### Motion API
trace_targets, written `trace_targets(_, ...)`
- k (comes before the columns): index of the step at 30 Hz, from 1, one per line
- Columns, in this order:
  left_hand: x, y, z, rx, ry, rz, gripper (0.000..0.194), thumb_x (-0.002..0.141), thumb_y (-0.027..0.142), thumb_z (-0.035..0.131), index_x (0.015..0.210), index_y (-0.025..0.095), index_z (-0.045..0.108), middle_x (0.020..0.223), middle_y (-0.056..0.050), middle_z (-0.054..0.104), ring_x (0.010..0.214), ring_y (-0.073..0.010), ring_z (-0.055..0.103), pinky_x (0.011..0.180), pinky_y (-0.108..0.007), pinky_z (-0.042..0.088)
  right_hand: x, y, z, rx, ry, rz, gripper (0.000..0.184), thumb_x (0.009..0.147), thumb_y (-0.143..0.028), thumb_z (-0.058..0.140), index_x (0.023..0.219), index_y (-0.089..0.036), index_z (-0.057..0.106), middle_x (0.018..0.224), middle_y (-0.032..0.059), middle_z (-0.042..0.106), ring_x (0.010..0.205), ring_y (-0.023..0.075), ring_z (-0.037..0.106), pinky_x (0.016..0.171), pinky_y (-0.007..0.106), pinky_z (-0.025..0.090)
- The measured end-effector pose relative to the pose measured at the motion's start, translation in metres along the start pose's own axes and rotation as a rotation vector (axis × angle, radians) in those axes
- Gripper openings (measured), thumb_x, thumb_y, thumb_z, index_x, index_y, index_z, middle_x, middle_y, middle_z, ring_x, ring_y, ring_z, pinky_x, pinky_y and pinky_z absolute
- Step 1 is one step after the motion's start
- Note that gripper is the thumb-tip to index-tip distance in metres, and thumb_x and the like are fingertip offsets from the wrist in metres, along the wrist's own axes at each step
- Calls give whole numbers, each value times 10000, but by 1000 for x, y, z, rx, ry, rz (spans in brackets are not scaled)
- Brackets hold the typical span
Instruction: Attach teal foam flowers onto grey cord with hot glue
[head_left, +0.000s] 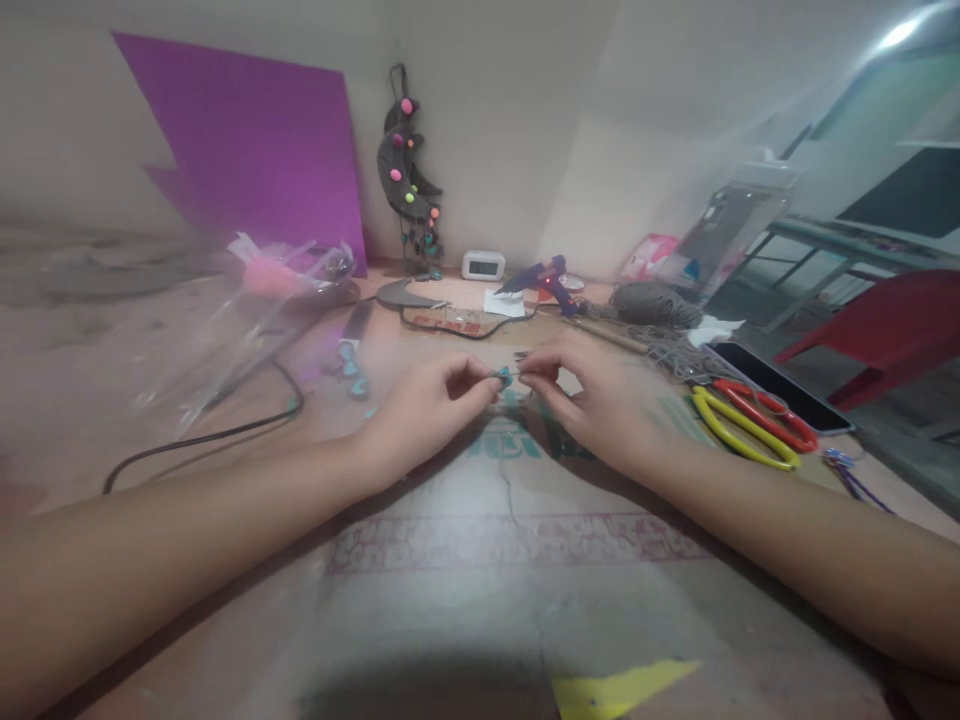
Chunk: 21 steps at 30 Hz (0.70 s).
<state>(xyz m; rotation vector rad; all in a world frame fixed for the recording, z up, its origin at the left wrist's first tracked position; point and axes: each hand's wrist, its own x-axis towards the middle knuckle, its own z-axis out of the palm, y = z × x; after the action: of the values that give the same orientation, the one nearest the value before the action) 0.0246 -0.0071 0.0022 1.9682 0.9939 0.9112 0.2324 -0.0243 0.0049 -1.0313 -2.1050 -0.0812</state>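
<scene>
My left hand (424,410) and my right hand (592,400) meet over the middle of the cardboard-covered table (480,560). The left fingers pinch a small teal bead-like piece (504,377). The right fingers are pinched together right beside it, on something too thin to make out, perhaps a thread or needle. A thin thread (510,490) trails down from the hands across the cardboard. Both forearms rest low over the table.
Yellow-handled pliers (739,430) and red-handled pliers (772,412) lie at the right beside a black phone (780,385). A glue gun (544,282), a grey twine ball (649,303), a white clock (483,265), a moon-shaped hanging (406,170), purple sheet (262,150) and plastic bags (262,300) stand behind. A red chair (892,325) is right.
</scene>
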Motion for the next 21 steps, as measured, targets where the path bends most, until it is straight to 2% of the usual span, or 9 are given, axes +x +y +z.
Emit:
trace_targets(3, 1, 1, 0, 8, -22, -4, 215, 894, 355, 557, 817, 172, 639, 801, -11, 674, 754, -166, 601, 706, -271, 449, 0, -4, -1, 36, -30, 28, 89, 927, -250, 593, 856, -213, 631, 827, 35, 670, 783, 174, 622, 727, 323, 481)
trace_targets(8, -1, -1, 1, 3, -66, 25, 204, 896, 340, 552, 826, 175, 649, 790, -4, 690, 741, -158, 615, 697, -263, 463, 0, -11, 0, 98, -85, 189, 126, 909, -259, 603, 796, -213, 637, 791, 22, 711, 727, 166, 644, 682, 306, 486)
trace_targets(15, -2, -6, 3, -62, -98, 40, 199, 906, 343, 566, 912, 191, 695, 880, -9, 732, 804, -158, 650, 755, -268, 496, 3, -17, 1, 358, -168, 455, 171, 909, -309, 574, 779, -202, 604, 555, -40, 611, 473, 117, 557, 517, 261, 445)
trace_targets(18, -2, -9, 4, -124, -113, 34, 224, 912, 359, 569, 977, 198, 710, 937, -18, 744, 853, -168, 671, 789, -277, 517, 3, -17, 2, 381, -174, 481, 171, 906, -323, 575, 795, -195, 599, 537, -42, 594, 478, 118, 560, 516, 258, 439)
trace_targets(21, -3, -11, 4, -145, -123, 15, 254, 910, 378, 574, 992, 190, 723, 952, -33, 749, 871, -186, 681, 778, -284, 533, 3, -17, 2, 320, -146, 428, 172, 902, -302, 586, 771, -193, 601, 547, -36, 601, 505, 115, 555, 554, 260, 440)
